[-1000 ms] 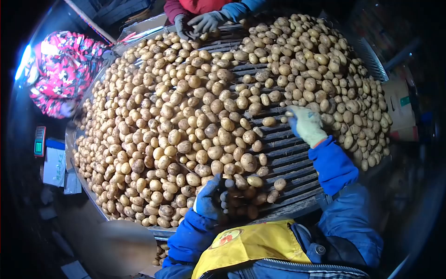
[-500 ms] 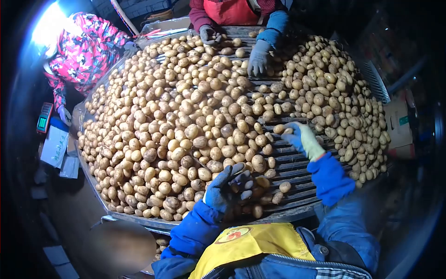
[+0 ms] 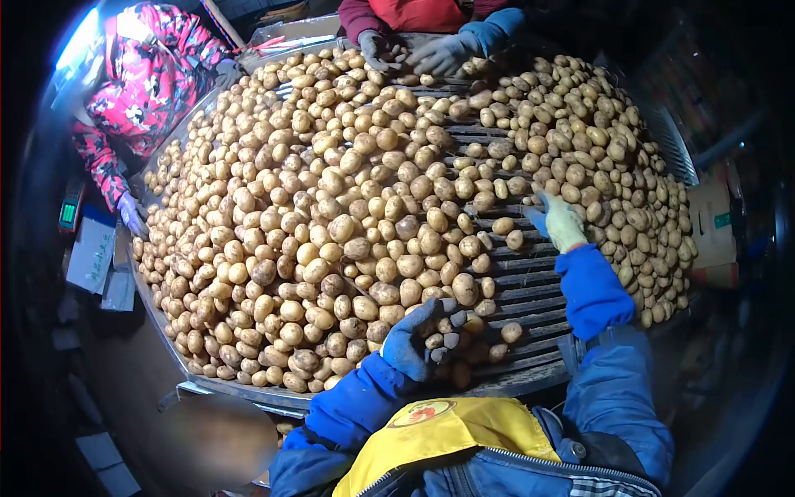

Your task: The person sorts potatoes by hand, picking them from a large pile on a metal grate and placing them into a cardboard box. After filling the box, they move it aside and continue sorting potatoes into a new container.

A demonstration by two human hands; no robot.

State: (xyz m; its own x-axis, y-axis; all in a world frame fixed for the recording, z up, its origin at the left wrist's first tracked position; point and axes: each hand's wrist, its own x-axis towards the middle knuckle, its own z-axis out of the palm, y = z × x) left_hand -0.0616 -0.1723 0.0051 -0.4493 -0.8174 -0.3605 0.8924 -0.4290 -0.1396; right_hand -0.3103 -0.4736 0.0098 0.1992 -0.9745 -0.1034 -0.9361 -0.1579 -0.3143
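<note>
A broad heap of large potatoes (image 3: 331,207) covers the left and middle of a slatted table (image 3: 522,311). My left hand (image 3: 414,341), in a blue-grey glove, is at the heap's near edge, its fingers curved and apart over a few potatoes. Several loose potatoes (image 3: 511,333) lie just right of it. Farther out, my right hand (image 3: 561,222), gloved in pale yellow with blue fingers, reaches over the slats to the left edge of a heap of smaller potatoes (image 3: 613,166). Its fingers are spread, and two potatoes (image 3: 508,233) lie on the slats to their left.
Across the table, a person in grey gloves (image 3: 443,55) has both hands at the far edge. Another person in a pink patterned jacket (image 3: 145,83) stands at the left. Cardboard boxes (image 3: 714,224) are at the right, with a lit device (image 3: 69,211) and white box (image 3: 89,253) at the left.
My right hand has moved right and slightly away, from a potato on the slats to the smaller heap. My left hand has shifted slightly right. The person opposite has drawn a hand back.
</note>
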